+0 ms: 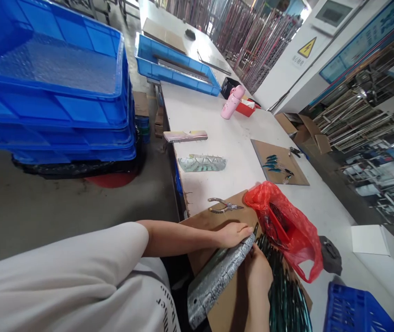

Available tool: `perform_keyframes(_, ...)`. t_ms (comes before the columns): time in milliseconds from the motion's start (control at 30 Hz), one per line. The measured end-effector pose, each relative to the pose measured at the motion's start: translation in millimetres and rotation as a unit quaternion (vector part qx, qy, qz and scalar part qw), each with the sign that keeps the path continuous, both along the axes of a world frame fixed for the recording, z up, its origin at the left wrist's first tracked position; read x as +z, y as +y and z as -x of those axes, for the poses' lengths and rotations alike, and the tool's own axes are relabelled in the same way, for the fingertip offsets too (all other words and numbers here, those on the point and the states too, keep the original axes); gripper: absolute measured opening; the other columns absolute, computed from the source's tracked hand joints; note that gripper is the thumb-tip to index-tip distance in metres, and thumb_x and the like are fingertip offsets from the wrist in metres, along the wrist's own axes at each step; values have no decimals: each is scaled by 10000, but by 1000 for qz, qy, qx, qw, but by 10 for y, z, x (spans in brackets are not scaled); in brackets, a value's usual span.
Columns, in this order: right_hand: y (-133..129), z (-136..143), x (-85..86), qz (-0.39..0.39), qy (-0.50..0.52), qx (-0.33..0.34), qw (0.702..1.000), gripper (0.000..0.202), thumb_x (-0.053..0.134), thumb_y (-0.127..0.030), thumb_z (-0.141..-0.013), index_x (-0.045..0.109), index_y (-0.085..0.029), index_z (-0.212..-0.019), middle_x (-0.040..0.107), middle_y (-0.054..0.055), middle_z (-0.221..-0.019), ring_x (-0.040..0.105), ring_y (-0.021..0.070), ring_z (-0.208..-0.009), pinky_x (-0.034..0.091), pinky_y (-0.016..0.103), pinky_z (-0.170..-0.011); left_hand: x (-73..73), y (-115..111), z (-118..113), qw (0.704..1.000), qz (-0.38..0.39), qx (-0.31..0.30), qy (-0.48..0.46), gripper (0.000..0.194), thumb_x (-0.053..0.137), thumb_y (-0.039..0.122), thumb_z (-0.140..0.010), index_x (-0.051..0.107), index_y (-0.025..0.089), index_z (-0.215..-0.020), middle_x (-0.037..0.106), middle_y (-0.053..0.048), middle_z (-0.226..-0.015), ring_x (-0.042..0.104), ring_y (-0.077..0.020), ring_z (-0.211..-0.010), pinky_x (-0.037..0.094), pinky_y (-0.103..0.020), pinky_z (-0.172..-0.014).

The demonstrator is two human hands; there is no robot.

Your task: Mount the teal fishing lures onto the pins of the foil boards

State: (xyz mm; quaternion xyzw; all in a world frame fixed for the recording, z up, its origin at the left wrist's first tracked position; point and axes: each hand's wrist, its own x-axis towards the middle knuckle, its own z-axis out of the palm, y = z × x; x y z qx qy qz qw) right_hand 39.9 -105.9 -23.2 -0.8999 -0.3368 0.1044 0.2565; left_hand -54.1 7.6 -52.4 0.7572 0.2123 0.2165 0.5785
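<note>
A long grey bar with a crackled, speckled surface [222, 276] lies slanted in front of my body. My left hand [233, 234] grips its far end from the left, with the fingers pressed together over the edge. My right hand [259, 267] is closed at the bar's right side near the same end; its fingertips are partly hidden, and what they hold does not show. The tip of a dark slender piece [255, 228] sticks up by the fingers. A heap of glossy dark-green slender pieces [287, 295] lies right of my right hand. Pliers [225, 205] rest beyond my left hand.
A red plastic bag [290, 221] stands beyond the heap, on the white table [217, 99]. Farther off are a patterned strip [202, 163], a cardboard sheet [257, 150] with small teal pieces, and a pink bottle [230, 105]. Blue crates [55, 106] are stacked left; a blue basket [356, 309] sits right.
</note>
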Motion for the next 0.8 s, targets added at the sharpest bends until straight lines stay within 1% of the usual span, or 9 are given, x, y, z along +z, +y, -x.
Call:
perform_keyframes(100,76,-13,52,57,8,11,998,193,554,-386,-629,676,-251,-691,519,6,-461,352,107,-392,316,353,-550,-4,-8,-6,999,-34,-7,18,479,205,508,-898,503,157,-767,506,-1,-701,472,-118,-653,364,-230,-615)
perform_keyframes(233,41,-48,72,60,28,16,998,192,571,-385,-608,667,-230,-666,521,10,-483,388,121,-436,308,354,-568,-6,-14,-7,999,-45,-10,27,482,201,505,-900,512,156,-784,521,-4,-713,486,-118,-660,371,-227,-621)
perform_keyframes(333,-146,-84,20,32,49,-18,998,195,601,-347,-560,665,-229,-701,548,13,-524,441,142,-480,330,344,-568,6,-14,-3,998,-51,-10,31,491,196,501,-902,524,153,-790,530,-3,-710,488,-116,-657,370,-223,-612)
perform_keyframes(400,-323,-95,-26,7,60,-60,996,248,562,-383,-592,655,-221,-755,561,16,-550,476,159,-506,365,339,-562,27,-15,0,997,-64,-14,32,488,198,488,-905,531,153,-783,532,-2,-698,487,-115,-650,367,-222,-609)
perform_keyframes(467,-488,-73,-66,-67,104,-113,986,328,513,-449,-641,629,-210,-834,596,27,-640,534,170,-572,418,334,-577,50,-19,-1,996,-79,-26,36,471,215,468,-907,539,152,-777,540,-6,-696,491,-117,-650,368,-222,-612)
perform_keyframes(533,-595,-14,-92,-205,204,-178,940,339,558,-454,-637,601,-215,-874,620,28,-762,579,162,-663,464,325,-622,67,-25,-6,994,-90,-41,40,449,237,454,-906,550,153,-791,559,-15,-721,504,-121,-667,372,-222,-624)
perform_keyframes(633,-607,97,-114,-385,351,-245,818,274,679,-318,-583,598,-223,-827,624,5,-818,603,139,-759,490,310,-723,70,-33,-19,992,-102,-55,42,430,253,450,-904,559,158,-828,583,-27,-765,524,-130,-699,381,-221,-644)
perform_keyframes(700,-539,152,-127,-417,380,-245,788,218,666,-276,-618,598,-226,-819,626,-10,-824,606,123,-811,479,303,-805,67,-36,-25,991,-111,-58,42,420,257,441,-906,561,160,-840,592,-32,-783,532,-133,-712,386,-220,-654)
perform_keyframes(800,-404,200,-156,-428,395,-225,781,181,638,-279,-666,597,-219,-831,627,-8,-846,602,121,-854,449,319,-887,72,-37,-28,990,-119,-59,44,393,279,422,-905,566,159,-850,599,-33,-801,538,-132,-725,392,-215,-664)
